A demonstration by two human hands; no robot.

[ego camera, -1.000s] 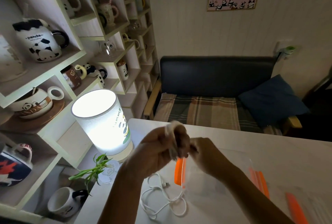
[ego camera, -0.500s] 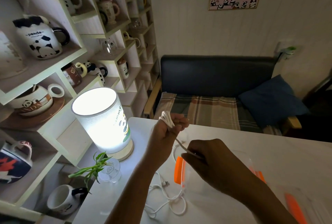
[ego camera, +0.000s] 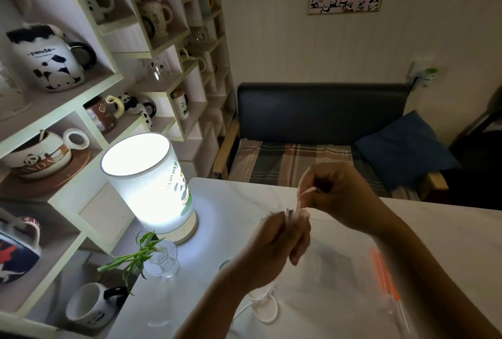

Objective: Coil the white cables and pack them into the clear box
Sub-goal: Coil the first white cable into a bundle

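Before you: the white desk (ego camera: pixel 231 202), bearing a lit cylindrical lamp (ego camera: pixel 152 178) at its left edge, a glass vase (ego camera: pixel 163 262) with green sprigs just beside it, a loose white cable (ego camera: pixel 264 308), and the clear box (ego camera: pixel 353 281) with orange clips.

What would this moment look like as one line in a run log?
stage: coiling | left hand: grips white cable coil | right hand: pinches cable end above | second white cable: loose on table | clear box: open

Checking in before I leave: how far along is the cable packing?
Nothing visibly packed in the clear box. In hand: left hand grips a white cable bundle; right hand pinches its end. Left: another loose cable on the table.
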